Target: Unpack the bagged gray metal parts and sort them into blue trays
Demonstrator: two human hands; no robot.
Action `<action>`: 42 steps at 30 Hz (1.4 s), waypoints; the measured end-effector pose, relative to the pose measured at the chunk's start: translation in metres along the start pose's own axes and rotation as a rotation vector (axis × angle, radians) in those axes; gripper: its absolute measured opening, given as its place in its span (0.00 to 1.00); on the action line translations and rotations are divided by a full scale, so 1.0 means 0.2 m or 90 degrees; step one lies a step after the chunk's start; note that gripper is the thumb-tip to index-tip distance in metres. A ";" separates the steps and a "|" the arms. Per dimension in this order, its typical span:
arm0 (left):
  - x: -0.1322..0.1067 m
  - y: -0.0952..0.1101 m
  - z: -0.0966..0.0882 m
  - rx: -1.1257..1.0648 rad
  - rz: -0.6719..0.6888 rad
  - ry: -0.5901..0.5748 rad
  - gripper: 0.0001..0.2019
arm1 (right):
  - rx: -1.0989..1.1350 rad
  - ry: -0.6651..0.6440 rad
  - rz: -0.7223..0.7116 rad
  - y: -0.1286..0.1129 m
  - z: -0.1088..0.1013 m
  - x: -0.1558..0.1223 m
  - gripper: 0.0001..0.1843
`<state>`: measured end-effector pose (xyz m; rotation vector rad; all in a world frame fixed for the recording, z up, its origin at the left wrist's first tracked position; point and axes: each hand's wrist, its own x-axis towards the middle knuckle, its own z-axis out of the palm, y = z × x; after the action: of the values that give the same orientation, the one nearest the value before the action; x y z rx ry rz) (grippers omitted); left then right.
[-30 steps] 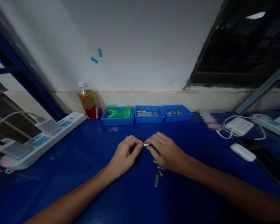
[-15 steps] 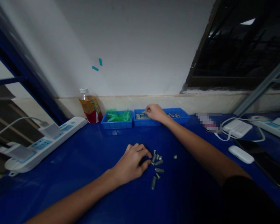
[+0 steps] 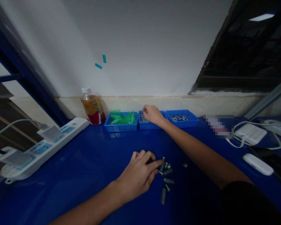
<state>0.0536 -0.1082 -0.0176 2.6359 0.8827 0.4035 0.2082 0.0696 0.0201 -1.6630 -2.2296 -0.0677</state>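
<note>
My left hand rests on the blue table with its fingers apart, the index finger stretched to the edge of a small pile. The pile holds several short countersunk screws and several grey metal cylindrical pieces. My right hand is over the middle blue bin, its fingers curled together; what they hold, if anything, is hidden. Similar metal pieces lie in that bin, partly covered by the hand. The right blue bin contains several small screws.
Green plastic bags fill the left blue bin. A drink bottle stands beside it. On the left lies a power strip with plugs. A white case, a dark phone and cables are at right.
The view has shifted slightly, moving the table things rightward in the picture. My left index finger has stretched toward the pile. The small piece seen at my right fingertips no longer shows.
</note>
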 end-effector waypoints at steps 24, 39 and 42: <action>0.08 -0.07 -0.02 -0.091 -0.019 0.107 0.09 | 0.104 0.064 -0.205 -0.06 -0.13 -0.99 0.06; 0.19 -0.08 0.00 0.005 0.029 0.021 0.17 | -0.001 0.258 0.020 0.37 -0.17 -0.64 0.09; 0.20 -0.07 0.02 0.032 0.039 0.000 0.10 | -0.002 0.270 0.156 0.57 -0.15 -0.52 0.10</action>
<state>0.0782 -0.0734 -0.0201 2.7144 0.8241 0.4012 0.3475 0.0010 -0.0029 -1.7208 -1.7070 -0.3287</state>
